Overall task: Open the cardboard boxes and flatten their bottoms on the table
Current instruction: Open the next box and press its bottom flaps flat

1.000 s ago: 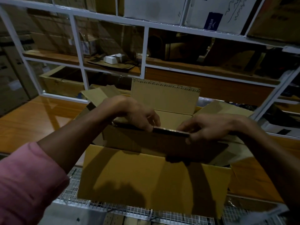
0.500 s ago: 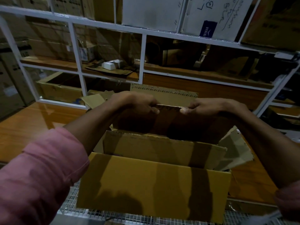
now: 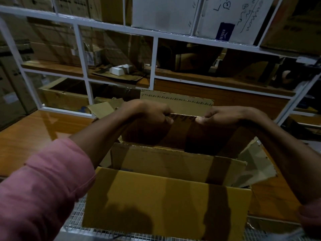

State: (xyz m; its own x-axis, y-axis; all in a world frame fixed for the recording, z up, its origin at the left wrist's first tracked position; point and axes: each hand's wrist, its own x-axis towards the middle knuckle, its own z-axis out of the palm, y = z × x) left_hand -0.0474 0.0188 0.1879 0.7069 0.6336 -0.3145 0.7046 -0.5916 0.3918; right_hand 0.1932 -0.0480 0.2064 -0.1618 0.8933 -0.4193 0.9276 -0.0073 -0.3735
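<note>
A brown cardboard box stands open on the wooden table in front of me, its near flap folded down towards me. My left hand and my right hand both pinch the top edge of an inner flap near the far side of the box, thumbs on the near face. That flap stands nearly upright. Behind it rises the far flap with a printed strip along its edge. A side flap hangs out to the right.
A white metal shelf frame stands just behind the box, with cartons and a small white object on its shelves. Cardboard pieces lie at the back left. A wire grid runs along the table's near edge.
Both hands have carried the inner flap's edge up and away from me, from low over the box's middle to nearly upright by the far flap. The box's inside is now exposed.
</note>
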